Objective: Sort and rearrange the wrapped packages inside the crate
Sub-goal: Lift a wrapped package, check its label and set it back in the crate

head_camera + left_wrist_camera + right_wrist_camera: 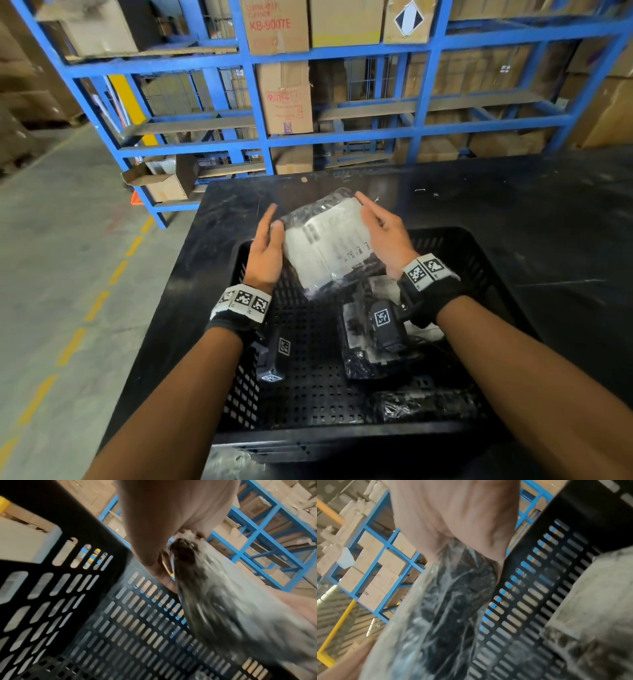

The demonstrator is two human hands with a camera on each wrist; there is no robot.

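Left hand [265, 251] and right hand [385, 236], fingers straight, pressed held package [327, 243] between palms above black crate [479, 260] at 12 o'clock. Two more packages [380, 342] lay inside, toward 3 o'clock; crate on desk [513, 212].

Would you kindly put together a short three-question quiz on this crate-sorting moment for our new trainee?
1. True or false: the wrapped package is held between the left hand and the right hand.
2. Multiple choice: the other packages lie in the crate toward its (A) right side, (B) left side, (C) outside on the table.
3. Fill in: behind the table stands shelving painted ____.

Key: 1 true; 2 A; 3 blue.
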